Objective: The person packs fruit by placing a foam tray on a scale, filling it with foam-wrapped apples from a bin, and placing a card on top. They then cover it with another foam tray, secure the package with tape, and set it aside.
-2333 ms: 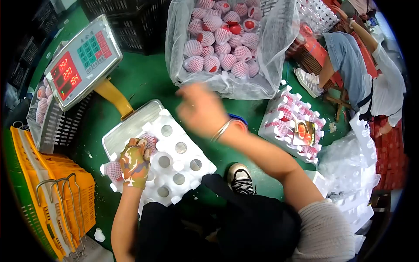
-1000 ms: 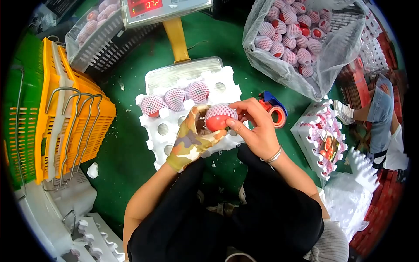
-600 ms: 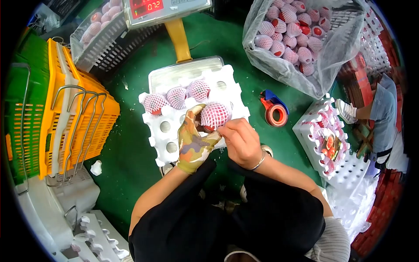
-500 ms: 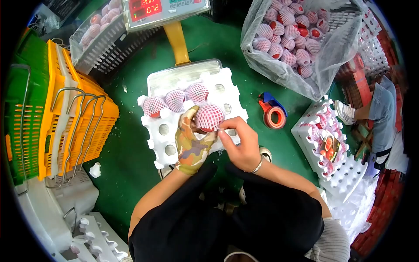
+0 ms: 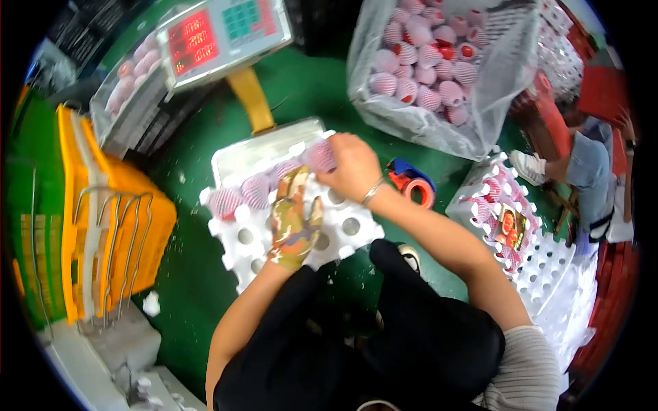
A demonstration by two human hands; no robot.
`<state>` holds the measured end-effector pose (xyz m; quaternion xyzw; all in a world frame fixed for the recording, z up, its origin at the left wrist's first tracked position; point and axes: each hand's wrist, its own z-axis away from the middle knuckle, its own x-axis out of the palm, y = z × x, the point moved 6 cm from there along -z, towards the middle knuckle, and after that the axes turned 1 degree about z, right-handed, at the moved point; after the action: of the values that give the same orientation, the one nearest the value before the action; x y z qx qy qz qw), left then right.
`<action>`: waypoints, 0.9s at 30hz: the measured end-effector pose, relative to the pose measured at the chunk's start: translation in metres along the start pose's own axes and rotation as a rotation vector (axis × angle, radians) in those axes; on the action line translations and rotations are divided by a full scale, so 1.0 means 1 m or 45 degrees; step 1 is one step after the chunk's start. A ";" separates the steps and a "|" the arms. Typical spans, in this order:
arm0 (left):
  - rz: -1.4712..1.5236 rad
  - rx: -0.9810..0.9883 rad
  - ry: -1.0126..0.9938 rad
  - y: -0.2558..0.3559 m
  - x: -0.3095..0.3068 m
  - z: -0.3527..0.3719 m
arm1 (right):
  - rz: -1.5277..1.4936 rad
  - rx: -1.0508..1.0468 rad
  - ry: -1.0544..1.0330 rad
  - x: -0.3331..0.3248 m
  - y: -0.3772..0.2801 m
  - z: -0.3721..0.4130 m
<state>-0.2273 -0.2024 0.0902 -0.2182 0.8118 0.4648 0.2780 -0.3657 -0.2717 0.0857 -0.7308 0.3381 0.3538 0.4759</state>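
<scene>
My left hand [image 5: 295, 219], in a camouflage glove, is over the white foam tray [image 5: 274, 233] with its fingers apart and nothing in it. My right hand [image 5: 353, 166] is bare and grips a net-wrapped fruit [image 5: 320, 157] at the tray's far edge. Left of that fruit, more net-wrapped fruits [image 5: 256, 191] sit in a row in the tray. The tray rests over the metal plate of a scale [image 5: 226, 41], whose display shows blurred red digits. Several tray hollows nearer me hold no fruit.
A plastic-lined crate [image 5: 493, 103] of wrapped fruit stands far right. Right of the tray are a tape dispenser [image 5: 412, 183] and a filled box [image 5: 473, 198]. Yellow [image 5: 140, 240] and green baskets stand left. Another person's leg [image 5: 588, 161] shows at the right.
The fruit that was held at my left hand is now at the tray's far edge in my right hand. My left hand has let go and its fingers have spread. The camera view has shifted.
</scene>
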 end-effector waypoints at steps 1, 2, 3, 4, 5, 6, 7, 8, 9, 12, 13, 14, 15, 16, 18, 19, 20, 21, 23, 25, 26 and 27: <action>-0.118 0.047 -0.014 -0.007 0.003 -0.004 | 0.035 -0.011 -0.007 0.004 0.001 -0.002; -0.222 0.101 -0.022 -0.012 0.010 -0.009 | 0.085 -0.013 -0.014 0.006 0.003 -0.001; -0.147 0.016 -0.083 -0.012 0.012 -0.018 | 0.130 -0.014 -0.045 0.011 0.008 0.002; -0.228 0.046 -0.156 -0.013 0.018 -0.025 | 0.162 -0.024 -0.078 0.018 0.012 0.004; -0.215 0.099 -0.210 -0.014 0.023 -0.033 | 0.197 -0.089 -0.029 0.018 0.010 0.007; -0.210 0.140 -0.265 -0.015 0.027 -0.040 | 0.224 -0.159 0.011 0.020 0.006 0.010; -0.178 0.168 -0.248 -0.016 0.032 -0.044 | 0.310 -0.161 0.019 0.023 0.004 0.010; -0.175 0.175 -0.246 -0.016 0.035 -0.047 | 0.384 -0.139 -0.009 0.026 0.007 0.010; -0.256 0.120 -0.346 -0.021 0.040 -0.050 | 0.226 -0.130 -0.117 0.018 0.010 0.008; -0.307 0.166 -0.384 -0.028 0.049 -0.056 | -0.055 -0.002 -0.006 -0.055 0.038 -0.012; -0.311 0.168 -0.397 -0.024 0.047 -0.056 | 0.048 -0.002 0.138 -0.081 0.067 -0.026; -0.314 0.165 -0.410 -0.019 0.045 -0.056 | 0.224 -0.005 0.362 -0.103 0.107 -0.038; -0.369 0.177 -0.505 -0.018 0.044 -0.059 | 0.418 -0.027 0.435 -0.118 0.159 -0.060; -0.367 0.172 -0.499 -0.017 0.038 -0.061 | 0.718 0.147 0.449 -0.138 0.197 -0.076; -0.172 0.033 -0.525 -0.024 0.030 -0.060 | 1.079 0.465 0.319 -0.159 0.272 -0.100; -0.061 0.127 -0.428 -0.027 0.023 -0.055 | 1.127 0.517 0.187 -0.157 0.315 -0.107; -0.069 0.117 -0.423 -0.025 0.017 -0.050 | 1.120 0.551 0.156 -0.156 0.338 -0.104; -0.088 0.119 -0.356 -0.018 0.005 -0.046 | 1.114 0.582 0.121 -0.156 0.351 -0.102; -0.048 0.074 -0.235 -0.016 -0.020 -0.034 | 0.990 0.614 0.094 -0.168 0.362 -0.098; 0.016 -0.077 -0.204 -0.027 -0.047 -0.016 | 0.624 0.580 0.255 -0.179 0.333 -0.087; 0.086 -0.220 -0.162 -0.032 -0.059 -0.008 | 0.371 0.484 0.433 -0.190 0.293 -0.070; 0.148 -0.249 -0.100 -0.029 -0.069 -0.003 | -0.100 0.448 0.389 -0.187 0.260 -0.059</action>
<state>-0.1583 -0.2117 0.1182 -0.1786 0.7623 0.5653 0.2597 -0.6680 -0.3806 0.1413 -0.6942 0.4339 0.1561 0.5527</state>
